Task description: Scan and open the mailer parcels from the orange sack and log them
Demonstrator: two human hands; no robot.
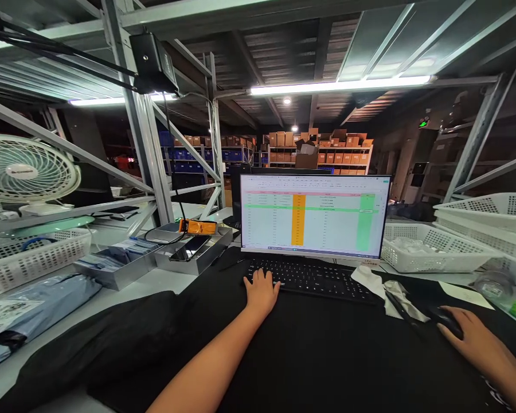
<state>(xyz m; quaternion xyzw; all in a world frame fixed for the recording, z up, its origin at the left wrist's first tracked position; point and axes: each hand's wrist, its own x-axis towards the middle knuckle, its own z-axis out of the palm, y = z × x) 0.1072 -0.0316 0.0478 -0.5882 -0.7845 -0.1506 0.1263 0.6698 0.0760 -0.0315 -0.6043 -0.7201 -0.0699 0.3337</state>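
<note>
My left hand (261, 291) rests flat on the left end of a black keyboard (313, 278), fingers spread on the keys. My right hand (468, 332) curls over a black mouse (449, 321) on the dark cloth-covered desk (309, 355). Just behind the keyboard stands a monitor (313, 215) with a spreadsheet showing orange and green columns. A crumpled white cloth (384, 289) and a black pen lie between keyboard and mouse.
White mesh baskets (430, 249) stack at the right. Metal trays (189, 255) hold a phone and an orange device on the left. A desk fan (26, 172), another basket (30, 258) and blue packages (34, 310) sit far left. Steel racking surrounds the desk.
</note>
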